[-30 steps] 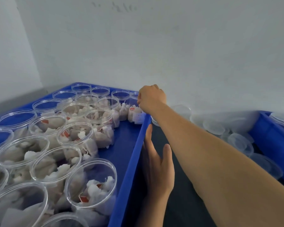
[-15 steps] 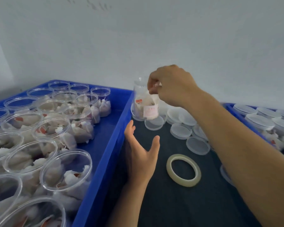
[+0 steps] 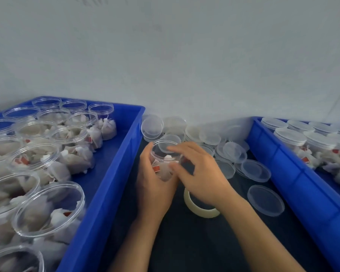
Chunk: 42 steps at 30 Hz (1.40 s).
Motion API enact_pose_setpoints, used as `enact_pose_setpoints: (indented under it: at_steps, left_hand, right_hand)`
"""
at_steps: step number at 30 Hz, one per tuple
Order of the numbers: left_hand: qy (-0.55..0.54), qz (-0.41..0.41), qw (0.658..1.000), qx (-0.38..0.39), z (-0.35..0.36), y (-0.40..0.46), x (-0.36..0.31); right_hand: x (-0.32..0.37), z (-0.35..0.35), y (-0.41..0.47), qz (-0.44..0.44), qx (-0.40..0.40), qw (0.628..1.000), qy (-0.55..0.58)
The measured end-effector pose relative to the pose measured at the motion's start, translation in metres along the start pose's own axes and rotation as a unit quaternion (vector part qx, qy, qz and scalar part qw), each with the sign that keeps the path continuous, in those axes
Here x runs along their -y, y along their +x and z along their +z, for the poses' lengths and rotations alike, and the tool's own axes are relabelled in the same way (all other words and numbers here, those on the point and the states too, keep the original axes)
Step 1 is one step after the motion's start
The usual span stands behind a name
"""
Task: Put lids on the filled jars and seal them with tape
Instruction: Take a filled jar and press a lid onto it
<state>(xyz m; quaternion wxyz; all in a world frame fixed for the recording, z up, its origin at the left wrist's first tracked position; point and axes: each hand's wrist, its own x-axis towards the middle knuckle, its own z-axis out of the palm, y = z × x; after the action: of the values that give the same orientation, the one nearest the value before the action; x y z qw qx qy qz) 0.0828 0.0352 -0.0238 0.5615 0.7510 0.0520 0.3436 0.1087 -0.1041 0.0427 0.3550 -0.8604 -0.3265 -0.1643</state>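
Open jar (image 3: 164,160) of tea bags sits upright betw. both hands over the dark mat (image 3: 194,242): left hand (image 3: 155,185) wraps its side, right hand (image 3: 200,173) curls fingers on its rim and wall. Tape roll (image 3: 199,209) lies just under right wrist. Loose lids (image 3: 255,170) to the right, blue trays (image 3: 114,173) either side, pale wall (image 3: 185,55) behind

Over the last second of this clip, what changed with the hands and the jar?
The right hand lifted a filled jar from the left bin's far corner and brought it down over the dark mat. The left hand, earlier resting open by the bin's edge, now grips the jar. The jar remains unlidded; the tape roll and loose lids lie untouched.
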Motion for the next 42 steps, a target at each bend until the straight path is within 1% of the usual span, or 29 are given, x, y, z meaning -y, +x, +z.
enact_pose_setpoints:
  at_steps: [1, 3, 5, 6, 7, 9, 11, 13, 17, 19, 22, 25, 28, 32, 35, 37, 38, 40, 42]
  left_hand:
    - [0.009, 0.012, 1.0, -0.003, 0.0, 0.0, 0.001]
    - [0.026, 0.019, 0.999, -0.002, 0.001, 0.0, 0.002]
    - [0.029, 0.014, 0.999, 0.0, 0.002, 0.0, 0.001]
    - [0.03, 0.014, 0.999, 0.0, 0.003, 0.0, 0.002]
    - [0.032, 0.015, 0.999, 0.0, 0.003, 0.0, 0.002]
    - [0.036, 0.019, 0.999, 0.002, 0.004, 0.0, 0.002]
    - [0.04, 0.023, 0.999, 0.004, 0.004, -0.001, 0.001]
    - [0.039, 0.023, 0.999, 0.007, 0.004, -0.001, 0.001]
    - [0.039, 0.025, 0.999, 0.012, 0.005, -0.001, 0.001]
    - [0.04, 0.025, 0.999, 0.01, 0.005, -0.001, 0.002]
    - [0.037, 0.027, 0.999, 0.011, 0.006, -0.002, 0.003]
    - [0.036, 0.038, 0.998, 0.022, 0.005, -0.004, 0.002]
    - [0.043, 0.051, 0.997, 0.036, 0.006, -0.007, 0.0]
    - [0.039, 0.052, 0.997, 0.047, 0.008, -0.008, -0.003]
    - [0.039, 0.056, 0.996, 0.056, 0.008, -0.007, -0.004]
    - [0.045, 0.059, 0.995, 0.064, 0.009, -0.008, -0.004]
    - [0.05, 0.063, 0.994, 0.069, 0.009, -0.008, -0.005]
    - [0.057, 0.079, 0.992, 0.076, 0.01, -0.009, -0.006]
    - [0.062, 0.099, 0.99, 0.075, 0.011, -0.01, -0.008]
  right_hand:
    - [-0.007, -0.003, -0.002, 0.033, -0.027, 0.999, -0.012]
    - [-0.026, -0.009, -0.007, 0.139, -0.096, 0.983, -0.067]
    - [-0.042, -0.012, -0.015, 0.241, -0.156, 0.957, -0.045]
    - [-0.047, -0.013, -0.021, 0.258, -0.173, 0.95, -0.043]
    - [-0.05, -0.013, -0.027, 0.254, -0.173, 0.949, -0.072]
    - [-0.058, -0.01, -0.034, 0.245, -0.144, 0.946, -0.154]
    - [-0.063, -0.006, -0.036, 0.267, -0.104, 0.938, -0.196]
    - [-0.065, -0.001, -0.034, 0.304, -0.071, 0.928, -0.204]
    - [-0.069, 0.002, -0.033, 0.339, -0.095, 0.918, -0.183]
    - [-0.07, 0.002, -0.033, 0.338, -0.098, 0.92, -0.171]
    - [-0.067, 0.006, -0.034, 0.303, -0.118, 0.931, -0.167]
    - [-0.056, 0.005, -0.031, 0.236, -0.197, 0.945, -0.113]
    - [-0.039, 0.001, -0.029, 0.211, -0.272, 0.939, -0.003]
    - [-0.023, -0.009, -0.024, 0.223, -0.364, 0.891, 0.156]
    - [-0.02, -0.016, -0.02, 0.217, -0.403, 0.863, 0.213]
    - [-0.018, -0.019, -0.018, 0.212, -0.41, 0.848, 0.262]
    - [-0.017, -0.019, -0.018, 0.212, -0.399, 0.842, 0.294]
    - [-0.016, -0.016, -0.017, 0.215, -0.355, 0.84, 0.349]
    - [-0.015, -0.011, -0.017, 0.228, -0.313, 0.844, 0.37]
